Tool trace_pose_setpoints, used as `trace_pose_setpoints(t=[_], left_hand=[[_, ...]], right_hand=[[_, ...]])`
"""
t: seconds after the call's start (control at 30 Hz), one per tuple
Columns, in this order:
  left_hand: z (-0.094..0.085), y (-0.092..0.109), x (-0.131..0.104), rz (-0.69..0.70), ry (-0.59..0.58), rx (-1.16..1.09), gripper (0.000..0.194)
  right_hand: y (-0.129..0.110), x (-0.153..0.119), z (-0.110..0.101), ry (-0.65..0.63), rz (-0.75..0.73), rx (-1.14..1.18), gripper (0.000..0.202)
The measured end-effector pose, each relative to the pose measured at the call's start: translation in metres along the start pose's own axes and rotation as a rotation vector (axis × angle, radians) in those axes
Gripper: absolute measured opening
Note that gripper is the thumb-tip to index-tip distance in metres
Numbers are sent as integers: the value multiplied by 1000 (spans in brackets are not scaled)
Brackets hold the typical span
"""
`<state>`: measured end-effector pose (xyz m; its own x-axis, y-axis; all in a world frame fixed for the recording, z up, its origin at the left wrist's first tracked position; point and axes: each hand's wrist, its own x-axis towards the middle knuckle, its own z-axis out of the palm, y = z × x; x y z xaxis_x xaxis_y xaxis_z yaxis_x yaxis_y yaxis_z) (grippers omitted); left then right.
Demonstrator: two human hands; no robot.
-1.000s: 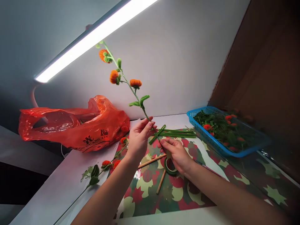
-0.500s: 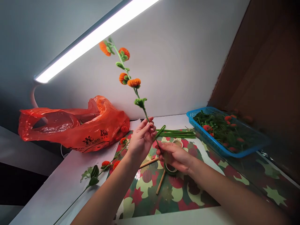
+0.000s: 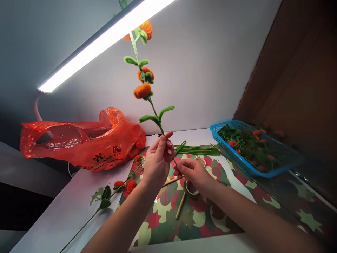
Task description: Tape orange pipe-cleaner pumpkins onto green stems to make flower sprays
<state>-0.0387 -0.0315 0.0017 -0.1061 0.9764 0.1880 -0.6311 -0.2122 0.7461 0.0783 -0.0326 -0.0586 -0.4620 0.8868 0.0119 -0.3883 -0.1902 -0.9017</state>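
Note:
My left hand [image 3: 157, 160] is closed around the stem of a tall artificial flower spray [image 3: 142, 91]. Fuzzy orange blossoms and green leaves run up it, and its top passes behind the lamp. Lower down, my right hand [image 3: 197, 173] pinches the thin bottom end of the stem. Just beyond my fingers, a bundle of green pipe cleaners [image 3: 201, 151] lies on the mat, with a looped green piece [image 3: 181, 146] at its left. Below my right hand are a roll of dark green tape [image 3: 187, 191] and a wooden stick [image 3: 180, 205].
A red plastic bag [image 3: 86, 147] slumps at the left. Another orange flower stem [image 3: 106, 203] lies along the table's left side. At the right is a blue basket [image 3: 223, 147] of flowers and greenery. The lit lamp [image 3: 105, 45] slants overhead above the patterned mat [image 3: 207, 221].
The flower spray has turned about its stem and risen, so its top is now behind the lamp. Its lowest leaves now spread out to both sides. Both hands keep their grip.

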Motion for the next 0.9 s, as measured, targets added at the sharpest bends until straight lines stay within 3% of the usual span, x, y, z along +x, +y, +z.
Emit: trace_pose_setpoints(t=[0.13,0.33,0.47,0.73,0.9], left_hand=[[-2,-2,1,47,59,208,34],[-15,-17,11,-43,194,385,28],[-20,-23,12,-137,118,445,31],[-19,-9,15,-115,0,479,27],[-21,-10,16,-93,-76,402,20]], right_hand=[[0,-2,6,186,-123,-64,24],[7,-5,8,384,-222,-257,20],[10,-5,6,435,-238,-348,21],[0,0,-5,261,-351,-435,19],[-4,3,-8,234,-254,-347,22]])
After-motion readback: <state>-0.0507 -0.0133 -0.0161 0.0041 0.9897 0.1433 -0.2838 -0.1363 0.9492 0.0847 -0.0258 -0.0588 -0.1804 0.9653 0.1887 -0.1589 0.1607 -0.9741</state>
